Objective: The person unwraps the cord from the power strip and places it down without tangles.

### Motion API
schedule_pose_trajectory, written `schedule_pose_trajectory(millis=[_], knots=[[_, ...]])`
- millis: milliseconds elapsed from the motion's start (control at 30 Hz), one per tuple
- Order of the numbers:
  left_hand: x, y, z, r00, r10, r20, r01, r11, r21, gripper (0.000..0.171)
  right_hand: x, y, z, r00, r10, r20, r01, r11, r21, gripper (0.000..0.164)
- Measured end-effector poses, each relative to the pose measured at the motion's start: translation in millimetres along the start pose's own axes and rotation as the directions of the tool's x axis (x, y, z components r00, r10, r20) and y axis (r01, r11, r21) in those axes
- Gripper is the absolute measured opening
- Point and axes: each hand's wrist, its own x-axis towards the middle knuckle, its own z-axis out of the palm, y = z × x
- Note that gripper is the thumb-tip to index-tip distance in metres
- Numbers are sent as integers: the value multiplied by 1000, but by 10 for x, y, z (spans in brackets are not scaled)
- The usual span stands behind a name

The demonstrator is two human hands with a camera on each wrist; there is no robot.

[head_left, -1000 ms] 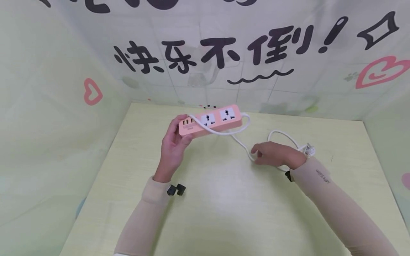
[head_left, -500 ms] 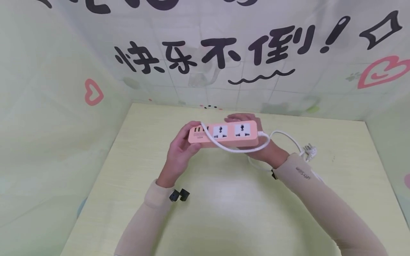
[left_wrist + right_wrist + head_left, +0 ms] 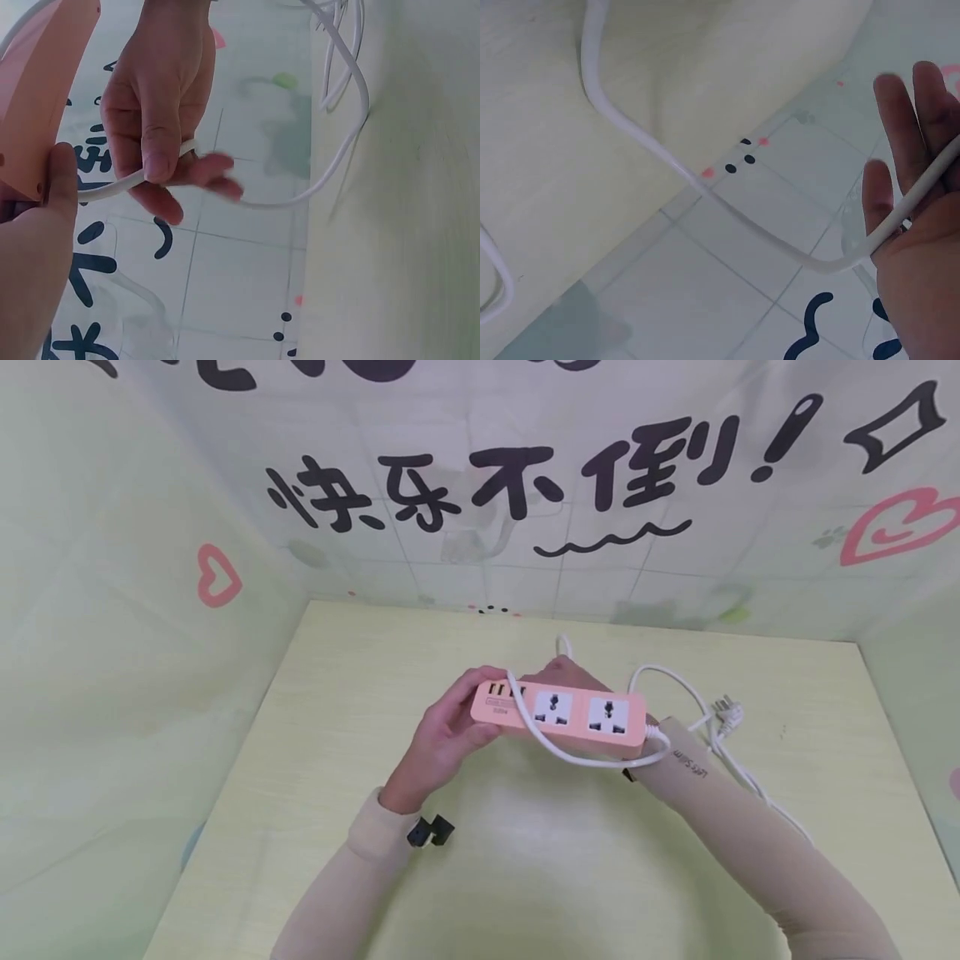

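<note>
My left hand (image 3: pixel 442 739) grips the USB end of a pink power strip (image 3: pixel 580 715), held above the table with its two sockets facing me. A white power cord (image 3: pixel 577 762) loops from the strip's right end across its front and over the left end. Behind the strip is my right hand (image 3: pixel 566 673), mostly hidden by it in the head view. In the left wrist view, the thumb of the right hand (image 3: pixel 161 97) pinches the cord (image 3: pixel 281 204) against the fingers. The right wrist view has the cord (image 3: pixel 757 234) running across that hand's palm (image 3: pixel 930 262).
The cord's white plug (image 3: pixel 727 714) lies on the right of the pale wooden table (image 3: pixel 540 877), with loose cord around it. Behind the table hangs a printed cloth backdrop (image 3: pixel 480 577). Cloth also covers the left side (image 3: pixel 112 693).
The left hand has brought the power strip right and nearer me, levelling it. My right hand has moved left from beside the plug to behind the strip, taking a stretch of cord.
</note>
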Motion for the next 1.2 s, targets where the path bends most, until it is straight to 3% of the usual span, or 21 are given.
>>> schedule_pose_trajectory(millis=[100, 200, 267, 333, 433, 500, 567, 700, 833, 1000, 1100, 1200], knots=[[-14, 9, -41, 1000, -21, 11, 21, 1000, 15, 57, 16, -54, -109, 987, 150, 52, -142, 981, -134, 13], [-38, 4, -108, 999, -43, 16, 42, 998, 41, 54, 35, -147, -266, 950, 312, 9, -297, 913, -278, 26], [-51, -7, -159, 998, -60, 8, 59, 996, 73, 54, 27, -212, -383, 933, 357, -50, -355, 886, -298, 32], [-55, -32, -213, 997, -71, -10, 72, 991, 112, 53, -6, -261, -486, 938, 327, -116, -347, 886, -308, 31], [-46, -74, -295, 994, -79, -70, 90, 981, 169, 53, -82, -359, -601, 961, 198, -194, -248, 927, -281, 20], [-32, -109, -349, 990, -72, -121, 94, 978, 188, 54, -144, -440, -649, 972, 119, -202, -176, 940, -291, 16], [-18, -138, -405, 982, -58, -181, 94, 976, 198, 55, -208, -523, -680, 984, 82, -157, -128, 943, -307, 17], [0, -165, -525, 951, -13, -308, 81, 974, 212, 54, -342, -640, -681, 990, 138, 21, -118, 906, -406, 15], [-4, -138, -656, 913, 17, -408, 84, 970, 229, 55, -502, -557, -678, 952, 282, 118, -177, 823, -540, 11], [-112, -124, -894, 876, -16, -482, 161, 952, 259, 56, -769, -194, -805, 881, 465, 90, -338, 750, -569, 14], [-244, -151, -1071, 851, -62, -522, 236, 932, 274, 54, -948, 18, -906, 861, 506, 46, -396, 724, -564, 19], [-387, -187, -1225, 822, -124, -556, 319, 909, 269, 54, -1096, 147, -975, 858, 514, -5, -424, 703, -571, 22]])
